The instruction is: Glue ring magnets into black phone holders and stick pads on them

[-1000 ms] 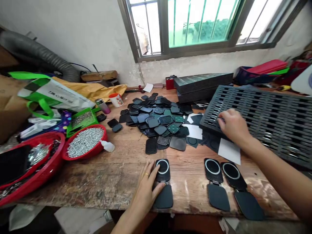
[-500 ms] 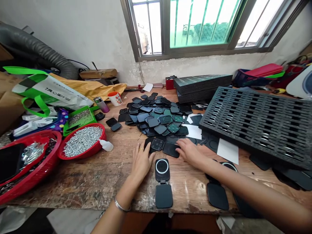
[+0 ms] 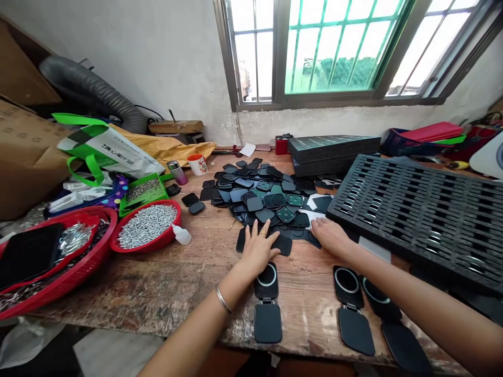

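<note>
My left hand [image 3: 257, 254] lies open with spread fingers across a row of small black square plates; one black plate [image 3: 283, 244] shows beside its thumb. Below it, a hinged black piece with a white ring [image 3: 268, 322] lies unfolded, its upper part touching or just under the hand's edge. To the right, my right hand [image 3: 328, 233] has its fingers curled together at white paper [image 3: 313, 213] and dark sheets [image 3: 299, 233] beside the heap. What its fingertips hold, if anything, is hidden. The heap of black plates [image 3: 254, 204] lies just beyond both hands.
Two more unfolded ringed pieces [image 3: 356, 330] lie near the front edge, by my right forearm. A slotted black foam tray [image 3: 412, 209] stands at right. Left are a red bowl of metal pins [image 3: 147, 228], a white dropper bottle [image 3: 181, 235], a large red basket [image 3: 106, 251] and a cup [image 3: 197, 165].
My right hand has left the black plate and moved right, to the paper and dark sheets. My left hand has slid right over the row of plates. The view has shifted slightly.
</note>
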{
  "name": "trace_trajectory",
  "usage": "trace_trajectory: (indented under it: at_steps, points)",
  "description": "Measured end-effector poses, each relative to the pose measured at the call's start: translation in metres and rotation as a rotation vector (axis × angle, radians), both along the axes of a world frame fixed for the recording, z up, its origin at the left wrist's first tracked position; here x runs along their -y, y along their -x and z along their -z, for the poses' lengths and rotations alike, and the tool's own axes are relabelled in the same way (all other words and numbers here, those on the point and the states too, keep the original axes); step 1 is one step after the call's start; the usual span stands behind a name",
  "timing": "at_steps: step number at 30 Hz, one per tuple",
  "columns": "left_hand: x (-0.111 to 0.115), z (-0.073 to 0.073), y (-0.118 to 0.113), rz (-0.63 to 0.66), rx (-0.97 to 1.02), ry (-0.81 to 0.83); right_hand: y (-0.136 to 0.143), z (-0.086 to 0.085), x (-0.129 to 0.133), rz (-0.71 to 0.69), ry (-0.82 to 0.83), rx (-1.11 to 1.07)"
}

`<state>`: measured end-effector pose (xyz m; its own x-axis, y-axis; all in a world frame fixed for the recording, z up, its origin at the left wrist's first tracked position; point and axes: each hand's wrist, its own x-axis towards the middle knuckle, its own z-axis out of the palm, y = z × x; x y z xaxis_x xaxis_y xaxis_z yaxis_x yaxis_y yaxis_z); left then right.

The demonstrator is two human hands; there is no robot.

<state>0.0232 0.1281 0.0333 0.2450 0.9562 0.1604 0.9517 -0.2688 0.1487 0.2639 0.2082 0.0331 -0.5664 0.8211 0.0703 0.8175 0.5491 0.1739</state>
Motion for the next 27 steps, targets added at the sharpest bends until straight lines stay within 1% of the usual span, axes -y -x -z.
trace_trajectory:
  at_steps: [4,8,10,12,14,15,17,22,24,27]
  points:
    - [-0.011,0.003,0.009,-0.11,-0.003,-0.024,0.002,-0.003,-0.001,-0.063,0.023,0.066]
    - [-0.018,0.004,0.015,-0.17,0.02,-0.033,-0.002,-0.015,0.007,-0.088,0.03,0.075]
    - [-0.021,0.005,0.018,-0.172,0.038,-0.024,-0.007,-0.025,0.014,-0.062,0.009,0.054]
    - [-0.023,0.007,0.02,-0.167,0.058,-0.018,-0.013,-0.034,0.02,-0.005,-0.027,0.019]
    - [-0.025,0.007,0.021,-0.16,0.076,-0.019,-0.018,-0.04,0.024,0.048,-0.046,-0.013]
    - [-0.025,0.006,0.022,-0.158,0.084,-0.025,-0.02,-0.04,0.026,0.06,-0.042,-0.023]
    - [-0.023,0.004,0.022,-0.163,0.097,-0.049,-0.02,-0.035,0.031,0.046,-0.013,-0.026]
    - [-0.01,-0.006,0.012,-0.185,0.13,-0.144,-0.011,-0.008,0.04,-0.015,0.035,0.005]
    - [-0.006,-0.009,0.003,-0.143,0.137,-0.165,-0.007,-0.003,0.039,-0.021,0.041,0.011]
    - [-0.006,-0.009,-0.012,0.001,0.127,-0.173,-0.003,-0.004,0.037,-0.038,0.032,0.001]
